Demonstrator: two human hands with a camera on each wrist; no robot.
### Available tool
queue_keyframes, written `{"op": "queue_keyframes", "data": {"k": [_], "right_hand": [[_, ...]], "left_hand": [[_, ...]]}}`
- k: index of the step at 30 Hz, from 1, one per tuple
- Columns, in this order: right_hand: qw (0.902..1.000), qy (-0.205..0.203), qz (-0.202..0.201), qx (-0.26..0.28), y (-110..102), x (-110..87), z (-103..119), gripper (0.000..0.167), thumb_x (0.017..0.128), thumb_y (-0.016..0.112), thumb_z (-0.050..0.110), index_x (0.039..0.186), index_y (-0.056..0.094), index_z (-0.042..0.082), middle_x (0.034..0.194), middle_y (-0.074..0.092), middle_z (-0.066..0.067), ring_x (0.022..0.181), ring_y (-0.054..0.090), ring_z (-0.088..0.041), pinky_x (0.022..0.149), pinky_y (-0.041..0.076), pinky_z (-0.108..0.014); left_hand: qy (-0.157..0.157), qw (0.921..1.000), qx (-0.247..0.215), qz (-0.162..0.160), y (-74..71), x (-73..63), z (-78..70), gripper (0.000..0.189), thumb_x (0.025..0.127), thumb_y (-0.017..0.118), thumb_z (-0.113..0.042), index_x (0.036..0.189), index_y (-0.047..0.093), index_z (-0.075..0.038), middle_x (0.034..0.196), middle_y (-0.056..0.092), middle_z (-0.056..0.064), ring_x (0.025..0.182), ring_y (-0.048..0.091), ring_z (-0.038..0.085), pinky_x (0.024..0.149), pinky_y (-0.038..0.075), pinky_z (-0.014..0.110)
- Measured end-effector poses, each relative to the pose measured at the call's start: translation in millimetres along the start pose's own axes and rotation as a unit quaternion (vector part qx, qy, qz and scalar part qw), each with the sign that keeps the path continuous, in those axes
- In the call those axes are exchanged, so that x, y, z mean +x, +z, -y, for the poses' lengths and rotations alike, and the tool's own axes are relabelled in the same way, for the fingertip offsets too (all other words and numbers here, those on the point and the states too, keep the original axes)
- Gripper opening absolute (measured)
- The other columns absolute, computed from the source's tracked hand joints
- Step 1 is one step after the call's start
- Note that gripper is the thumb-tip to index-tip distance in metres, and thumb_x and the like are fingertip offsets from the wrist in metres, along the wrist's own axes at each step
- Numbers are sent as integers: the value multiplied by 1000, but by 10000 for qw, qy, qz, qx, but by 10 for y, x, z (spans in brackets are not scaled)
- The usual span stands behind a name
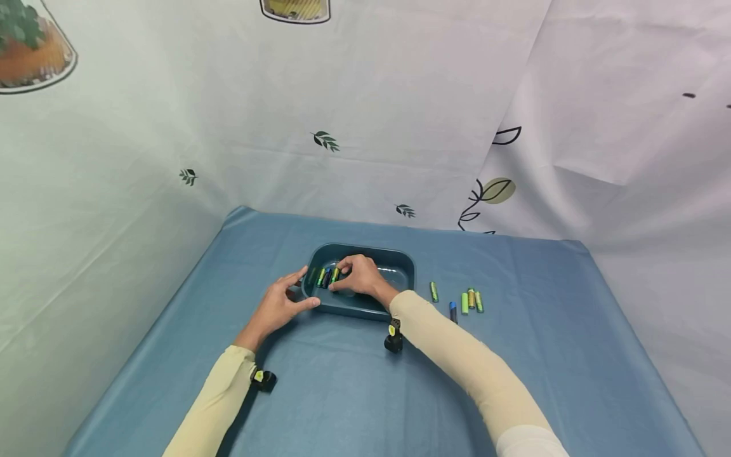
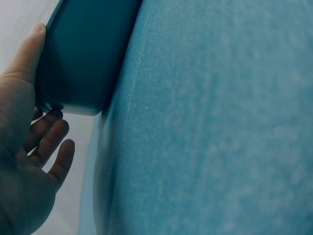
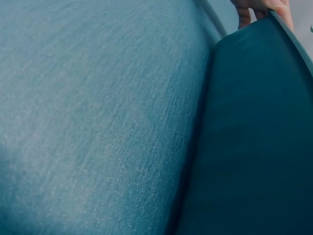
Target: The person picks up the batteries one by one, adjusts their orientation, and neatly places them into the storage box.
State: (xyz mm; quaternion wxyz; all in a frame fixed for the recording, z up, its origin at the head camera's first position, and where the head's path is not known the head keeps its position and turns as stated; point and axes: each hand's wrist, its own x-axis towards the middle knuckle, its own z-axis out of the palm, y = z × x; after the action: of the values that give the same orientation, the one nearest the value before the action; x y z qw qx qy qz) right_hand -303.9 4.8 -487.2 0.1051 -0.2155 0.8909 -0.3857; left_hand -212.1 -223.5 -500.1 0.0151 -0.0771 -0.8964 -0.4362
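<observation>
A dark teal rectangular tray point(image 1: 356, 310) stands on the table. My left hand point(image 1: 279, 306) holds its near left corner, thumb and fingers spread to either side of it. In the left wrist view the thumb point(image 2: 30, 51) lies along the tray wall point(image 2: 83, 63), with the other fingers at the end wall. Inside the tray, my right hand point(image 1: 361, 277) pinches a green battery point(image 1: 335, 274) lengthwise between thumb and fingertips. Left of it lie a dark battery point(image 1: 327, 278) and another green battery point(image 1: 321, 277), side by side. The right wrist view shows the tray's outer wall point(image 3: 254, 127) and part of the left hand point(image 3: 259, 9).
Right of the tray, a green battery point(image 1: 434, 291) lies alone. A blue-tipped dark battery point(image 1: 453, 311) is partly covered by the right sleeve. Further right, a light green battery point(image 1: 464, 303), a gold battery point(image 1: 471, 298) and a green battery point(image 1: 479, 301) lie together on the blue cloth point(image 1: 342, 393).
</observation>
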Motion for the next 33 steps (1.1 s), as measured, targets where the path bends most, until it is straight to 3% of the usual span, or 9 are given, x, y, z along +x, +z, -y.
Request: {"op": "queue_keyframes", "data": {"k": [7, 14, 22, 27, 33], "right_hand": [[9997, 114, -20, -233, 18, 25, 27, 50, 78, 91, 36, 118, 75, 11, 104, 69, -1, 93, 64, -15, 84, 55, -34], [9992, 145, 30, -364, 25, 20, 66, 56, 79, 91, 38, 125, 73, 11, 110, 70, -2, 100, 65, -18, 90, 55, -37], [9985, 108, 30, -528, 48, 28, 45, 58, 80, 89, 39, 128, 72, 12, 107, 69, 0, 95, 64, -15, 87, 55, -34], [9994, 25, -83, -349, -12, 16, 54, 58, 82, 88, 39, 131, 70, 12, 106, 68, -1, 91, 62, -14, 81, 54, -33], [9991, -288, -313, 5, -227, -97, 104, 54, 85, 85, 36, 131, 70, 11, 114, 70, -7, 101, 64, -18, 84, 55, -36]], "left_hand": [[-8, 10000, 16, -10, 6, 4, -3, 91, 84, 83, -47, 159, 40, -16, 159, 41, 19, 119, 59, 37, 93, 52, 53], [12, 10000, 71, -69, 8, 3, 6, 91, 84, 83, -48, 159, 40, -16, 158, 41, 20, 121, 58, 37, 94, 51, 54], [-2, 10000, 66, -30, 3, -5, -2, 91, 84, 83, -48, 159, 40, -16, 158, 41, 20, 120, 58, 37, 94, 52, 53], [19, 10000, 52, -29, -10, -5, -5, 91, 85, 83, -46, 159, 41, -15, 157, 42, 21, 117, 60, 37, 92, 52, 53], [36, 9999, 123, -10, -8, -2, -10, 91, 85, 83, -46, 159, 40, -14, 156, 44, 21, 114, 60, 36, 91, 53, 53]]}}
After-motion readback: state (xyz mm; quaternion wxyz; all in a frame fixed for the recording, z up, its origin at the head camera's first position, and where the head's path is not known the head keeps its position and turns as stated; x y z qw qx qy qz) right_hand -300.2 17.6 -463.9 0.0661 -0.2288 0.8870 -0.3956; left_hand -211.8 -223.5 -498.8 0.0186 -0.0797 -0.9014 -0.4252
